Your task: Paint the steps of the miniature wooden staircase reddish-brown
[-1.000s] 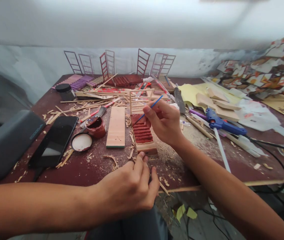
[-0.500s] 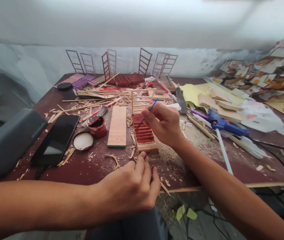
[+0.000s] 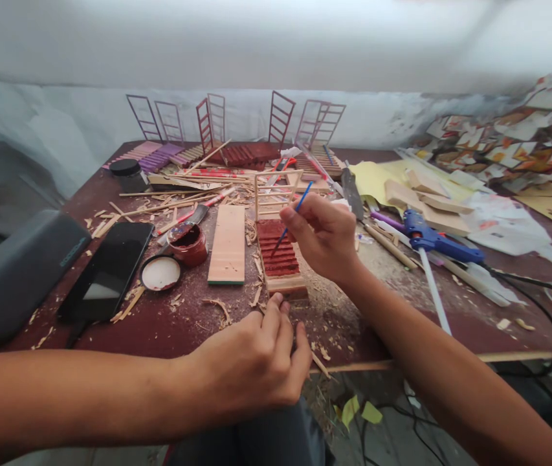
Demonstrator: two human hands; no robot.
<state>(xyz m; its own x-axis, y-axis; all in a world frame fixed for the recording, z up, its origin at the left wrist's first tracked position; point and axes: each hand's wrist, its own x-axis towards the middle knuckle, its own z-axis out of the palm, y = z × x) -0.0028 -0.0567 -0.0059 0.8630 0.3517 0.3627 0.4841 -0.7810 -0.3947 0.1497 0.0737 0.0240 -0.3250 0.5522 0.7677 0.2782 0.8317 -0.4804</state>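
Note:
My right hand (image 3: 324,236) pinches a thin blue paintbrush (image 3: 294,217); its tip touches the red-painted slats of a small wooden model (image 3: 278,255) lying on the table. The model's near end is bare wood, and a pale stick frame stands at its far end. My left hand (image 3: 251,366) rests curled at the table's front edge with its fingertips at the model's near end; nothing shows in it. An open pot of red-brown paint (image 3: 188,244) and its white-lined lid (image 3: 160,273) sit left of the model. A plain wooden panel (image 3: 227,244) lies between pot and model.
A black phone (image 3: 105,272) and a dark grey box (image 3: 13,275) lie at the left. A blue glue gun (image 3: 433,239) with its cable lies at the right, beside wood offcuts and yellow paper. Painted ladder-like frames (image 3: 280,120) lean on the wall. Sticks and shavings litter the maroon table (image 3: 159,327).
My right hand has shifted slightly nearer and the brush tip has moved down the red slats. My left hand has stayed put.

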